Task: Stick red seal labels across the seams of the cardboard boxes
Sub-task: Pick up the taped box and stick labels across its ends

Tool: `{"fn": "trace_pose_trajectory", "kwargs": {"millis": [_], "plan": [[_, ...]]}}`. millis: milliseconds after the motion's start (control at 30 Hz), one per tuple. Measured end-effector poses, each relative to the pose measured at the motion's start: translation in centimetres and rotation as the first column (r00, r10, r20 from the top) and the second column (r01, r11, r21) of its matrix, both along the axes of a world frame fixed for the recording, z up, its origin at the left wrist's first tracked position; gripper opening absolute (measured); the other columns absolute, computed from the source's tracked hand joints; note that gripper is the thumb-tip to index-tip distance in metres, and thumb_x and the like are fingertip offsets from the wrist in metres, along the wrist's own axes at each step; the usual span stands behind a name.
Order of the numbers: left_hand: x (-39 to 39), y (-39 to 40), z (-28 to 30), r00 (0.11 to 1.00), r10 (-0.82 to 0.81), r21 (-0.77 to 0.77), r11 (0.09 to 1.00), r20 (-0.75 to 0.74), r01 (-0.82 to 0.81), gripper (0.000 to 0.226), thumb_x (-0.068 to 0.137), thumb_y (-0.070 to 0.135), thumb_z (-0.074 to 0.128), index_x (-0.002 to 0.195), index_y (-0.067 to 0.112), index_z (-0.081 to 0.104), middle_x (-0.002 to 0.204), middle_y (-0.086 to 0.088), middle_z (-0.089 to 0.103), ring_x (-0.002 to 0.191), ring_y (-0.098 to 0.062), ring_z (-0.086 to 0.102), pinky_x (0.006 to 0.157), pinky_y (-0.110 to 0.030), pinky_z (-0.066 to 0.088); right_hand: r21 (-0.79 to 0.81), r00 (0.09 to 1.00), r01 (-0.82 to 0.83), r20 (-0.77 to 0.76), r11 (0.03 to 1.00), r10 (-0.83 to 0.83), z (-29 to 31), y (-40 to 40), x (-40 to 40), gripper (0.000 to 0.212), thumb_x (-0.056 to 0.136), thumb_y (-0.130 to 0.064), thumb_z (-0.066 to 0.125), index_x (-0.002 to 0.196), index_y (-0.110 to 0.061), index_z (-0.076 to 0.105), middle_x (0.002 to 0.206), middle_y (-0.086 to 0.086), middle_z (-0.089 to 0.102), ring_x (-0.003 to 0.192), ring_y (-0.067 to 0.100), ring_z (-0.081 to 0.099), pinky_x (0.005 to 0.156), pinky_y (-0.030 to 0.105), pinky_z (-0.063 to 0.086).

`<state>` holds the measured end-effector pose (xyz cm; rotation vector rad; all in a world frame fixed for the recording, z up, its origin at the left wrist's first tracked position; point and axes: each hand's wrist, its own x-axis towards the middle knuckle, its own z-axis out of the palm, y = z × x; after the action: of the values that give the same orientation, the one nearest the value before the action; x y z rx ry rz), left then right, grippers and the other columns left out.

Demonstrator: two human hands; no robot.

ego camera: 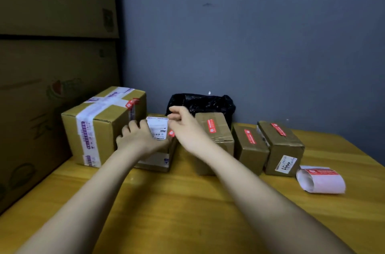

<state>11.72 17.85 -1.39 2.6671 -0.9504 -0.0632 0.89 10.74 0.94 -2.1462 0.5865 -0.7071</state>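
Red seal label [171, 133] half-stuck at top edge of small box [158, 145] on surface [187, 212], left hand [138, 139] flat on box, right hand [183, 123] grip loosely curled, apparently empty: likely to crease or miss seam if box shifts.

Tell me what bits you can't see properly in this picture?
Head view only:
- Small box: top and seam covered by the left hand.
- Red label there: mostly hidden behind the right hand.
- Printing on the labels: too small and blurred.
- Black bag: lower part hidden behind boxes.
- Label roll: how many labels remain cannot be told.
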Motion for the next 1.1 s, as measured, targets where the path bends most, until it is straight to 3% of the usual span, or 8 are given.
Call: {"fn": "trace_pose_trajectory", "kwargs": {"millis": [100, 167, 433, 600, 700, 800, 1000, 1100], "plan": [[0.3, -0.1, -0.9, 1.0, 0.008, 0.017, 1.0, -0.006, -0.008, 0.095, 0.077, 0.073, 0.047, 0.147, 0.018, 0.015, 0.153, -0.011, 0.016, 0.139, -0.032, 0.021, 0.107, -0.045, 0.028, 0.105, 0.99, 0.029, -0.137, 0.994, -0.014, -1.7, 0.5, 2.2, 0.059, 0.094, -0.024, 0.051, 0.147, -0.017, 0.026, 0.149, 0.008, 0.03, 0.136, 0.026, 0.034, 0.112, 0.035, 0.029], [0.3, -0.3, -1.5, 1.0, 0.016, 0.017, 1.0, -0.012, -0.016, 0.096, 0.077, 0.073, 0.046, 0.149, 0.018, 0.013, 0.154, -0.01, 0.013, 0.139, -0.033, 0.021, 0.106, -0.044, 0.029, 0.185, 0.989, 0.11, -0.115, 0.976, -0.09, -2.9, 0.2, 2.9, 0.065, 0.092, -0.028, 0.054, 0.148, -0.017, 0.023, 0.15, 0.008, 0.025, 0.135, 0.027, 0.033, 0.111, 0.036, 0.028], [0.1, -1.5, -3.4, 0.999, 0.031, -0.125, 0.992, 0.019, -0.029, 0.101, 0.072, 0.075, 0.049, 0.148, 0.021, 0.01, 0.153, -0.007, 0.009, 0.134, -0.036, 0.023, 0.101, -0.045, 0.034, 0.597, 0.986, 0.155, -0.041, 0.787, -0.163, -6.0, -0.7, 3.2, 0.075, 0.093, -0.039, 0.054, 0.151, -0.018, 0.01, 0.149, 0.008, 0.036, 0.132, 0.026, 0.04, 0.104, 0.036, 0.034], [0.3, -1.3, -3.7, 0.999, 0.033, -0.25, 0.968, 0.043, -0.021, 0.098, 0.07, 0.076, 0.05, 0.146, 0.022, 0.019, 0.15, -0.007, 0.015, 0.131, -0.038, 0.029, 0.099, -0.047, 0.037, 0.635, 0.996, 0.088, -0.038, 0.767, -0.083, -6.5, -1.0, 2.6, 0.065, 0.095, -0.047, 0.047, 0.148, -0.019, 0.021, 0.146, 0.003, 0.042, 0.128, 0.019, 0.043, 0.109, 0.039, 0.034], [0.3, -0.8, -3.2, 0.997, 0.046, -0.296, 0.955, 0.058, -0.027, 0.098, 0.068, 0.077, 0.053, 0.144, 0.022, 0.024, 0.147, -0.008, 0.021, 0.129, -0.037, 0.032, 0.097, -0.047, 0.038, 0.665, 0.996, 0.07, 0.001, 0.743, -0.095, -6.2, -1.1, 2.1, 0.055, 0.097, -0.052, 0.04, 0.141, -0.02, 0.034, 0.138, 0.003, 0.05, 0.113, 0.014, 0.048, 0.1, 0.031, 0.036], [-0.1, 0.2, -2.2, 0.998, 0.039, -0.353, 0.935, 0.059, -0.016, 0.095, 0.068, 0.074, 0.057, 0.142, 0.023, 0.026, 0.144, -0.007, 0.025, 0.127, -0.037, 0.033, 0.097, -0.047, 0.038, 0.688, 0.993, 0.067, 0.023, 0.722, -0.114, -5.9, -1.1, 1.7, 0.053, 0.098, -0.053, 0.034, 0.14, -0.021, 0.039, 0.137, 0.002, 0.051, 0.115, 0.014, 0.048, 0.096, 0.029, 0.034], [-1.7, 2.8, 1.1, 0.988, -0.002, -0.385, 0.921, 0.154, 0.061, 0.1, 0.064, 0.079, 0.055, 0.142, 0.024, 0.028, 0.143, -0.006, 0.027, 0.13, -0.037, 0.031, 0.096, -0.049, 0.039, 0.715, 0.977, 0.029, 0.128, 0.699, -0.171, -5.1, 0.1, 2.0, 0.061, 0.096, -0.054, 0.04, 0.147, -0.024, 0.026, 0.144, 0.004, 0.045, 0.128, 0.023, 0.045, 0.111, 0.046, 0.033], [-2.3, 4.3, 3.2, 0.986, -0.016, -0.433, 0.897, 0.164, 0.086, 0.11, 0.05, 0.085, 0.04, 0.14, 0.024, 0.03, 0.141, -0.005, 0.028, 0.13, -0.036, 0.032, 0.098, -0.047, 0.037, 0.701, 0.962, -0.021, 0.209, 0.713, -0.177, -3.6, 0.8, 1.7, 0.065, 0.094, -0.056, 0.042, 0.149, -0.027, 0.022, 0.147, 0.002, 0.042, 0.131, 0.022, 0.042, 0.113, 0.049, 0.03]]}}
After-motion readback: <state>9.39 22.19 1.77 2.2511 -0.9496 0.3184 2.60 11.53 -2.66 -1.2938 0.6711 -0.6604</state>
